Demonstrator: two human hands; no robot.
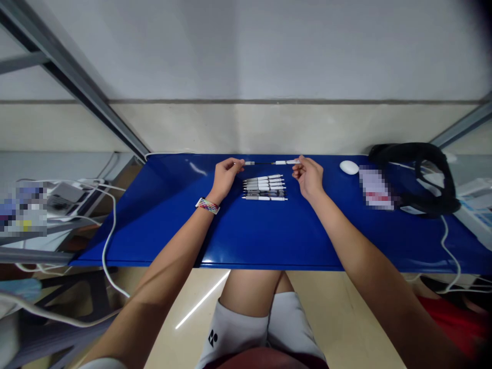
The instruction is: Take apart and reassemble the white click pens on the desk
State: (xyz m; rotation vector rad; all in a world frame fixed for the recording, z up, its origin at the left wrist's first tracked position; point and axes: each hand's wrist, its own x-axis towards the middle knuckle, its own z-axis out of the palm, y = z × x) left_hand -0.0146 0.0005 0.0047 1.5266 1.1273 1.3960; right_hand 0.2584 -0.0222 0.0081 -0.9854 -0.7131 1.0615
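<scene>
Above the far half of the blue table, my left hand pinches a short, pale pen piece. Across from it, the fingers of my right hand are closed on a white pen barrel. A thin dark refill spans the space between the two parts, lined up with both. Whether it is fixed in either part cannot be made out. Between my forearms lies a row of several white pens, side by side, with a few darker ones near the front of the row.
The blue table backs onto a wall. At right are a white mouse-like object, a blurred packet and a black strapped headset. White cables hang at the left edge, beside a grey metal frame.
</scene>
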